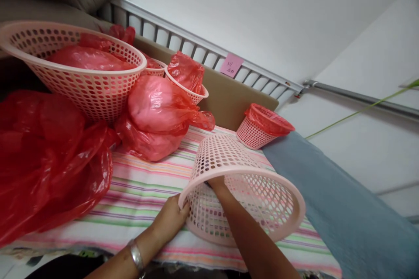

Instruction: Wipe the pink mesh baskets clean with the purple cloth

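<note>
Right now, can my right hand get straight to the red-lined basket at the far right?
Probably not directly: your right hand is inside the tipped basket, whose wall stands between it and the red-lined basket. It would likely need to come out first.

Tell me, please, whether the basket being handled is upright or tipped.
Tipped: the basket opens toward us, not upward, with the left hand gripping its edge, right hand inside.

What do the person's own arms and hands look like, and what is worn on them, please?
The left forearm and right forearm show no sleeves, and the left hand is ungloved. A shiny silver-coloured bracelet circles the left wrist. Near the right wrist is something dark, too indistinct to identify.
</note>
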`<state>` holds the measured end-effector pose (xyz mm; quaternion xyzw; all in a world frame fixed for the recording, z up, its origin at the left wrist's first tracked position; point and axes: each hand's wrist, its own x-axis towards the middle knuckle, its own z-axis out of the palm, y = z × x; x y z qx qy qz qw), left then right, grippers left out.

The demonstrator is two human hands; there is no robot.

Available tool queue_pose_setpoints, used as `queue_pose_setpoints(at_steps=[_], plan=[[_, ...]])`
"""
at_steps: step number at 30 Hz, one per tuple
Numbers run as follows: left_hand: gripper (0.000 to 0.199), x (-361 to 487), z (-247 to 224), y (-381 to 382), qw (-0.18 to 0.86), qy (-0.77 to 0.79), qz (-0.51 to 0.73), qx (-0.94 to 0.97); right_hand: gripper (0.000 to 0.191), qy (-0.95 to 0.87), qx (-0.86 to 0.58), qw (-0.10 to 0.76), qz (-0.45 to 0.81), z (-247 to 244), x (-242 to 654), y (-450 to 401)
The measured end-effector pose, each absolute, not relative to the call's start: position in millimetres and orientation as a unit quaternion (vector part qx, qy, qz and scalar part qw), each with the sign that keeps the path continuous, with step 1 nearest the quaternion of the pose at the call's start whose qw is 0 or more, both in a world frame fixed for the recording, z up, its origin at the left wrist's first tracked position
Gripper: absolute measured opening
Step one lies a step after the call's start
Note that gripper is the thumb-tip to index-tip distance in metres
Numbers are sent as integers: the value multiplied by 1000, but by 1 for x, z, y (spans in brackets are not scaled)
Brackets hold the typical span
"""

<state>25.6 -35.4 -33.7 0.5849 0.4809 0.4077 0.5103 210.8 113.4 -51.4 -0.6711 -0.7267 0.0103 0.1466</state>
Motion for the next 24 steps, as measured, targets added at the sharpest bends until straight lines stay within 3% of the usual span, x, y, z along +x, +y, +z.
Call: queue_pose_setpoints(at_steps=[6, 15, 19, 24], plan=[[30, 26, -35, -35, 506, 476, 419, 585, 43, -716, -687, 125, -5, -48, 197, 44], [32, 22, -37, -34, 458, 494, 414, 613, 62, -790, -587, 164, 62, -55, 200, -89], [33, 21, -33, -32, 442, 500, 402, 627, 60, -803, -575, 145, 64, -53, 204, -76], [32, 21, -30, -30, 444, 487, 393, 642, 52, -762, -635, 126, -16, -51, 211, 6]])
